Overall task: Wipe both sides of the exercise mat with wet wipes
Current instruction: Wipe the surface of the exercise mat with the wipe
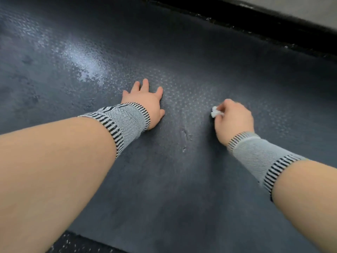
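A dark grey exercise mat (182, 179) lies flat and fills most of the head view. Its upper left part shines wet. My left hand (145, 102) rests flat on the mat near the middle, fingers spread and straight. To its right, my right hand (234, 117) grips a small crumpled white wet wipe (215, 112) and presses it against the mat. Only a bit of the wipe sticks out of the fist on its left side. Both wrists wear grey striped bands.
Black speckled floor (76, 243) shows past the mat's near edge at the bottom left. A black strip (273, 28) runs along the mat's far edge at the top right, with a pale surface (310, 8) beyond it.
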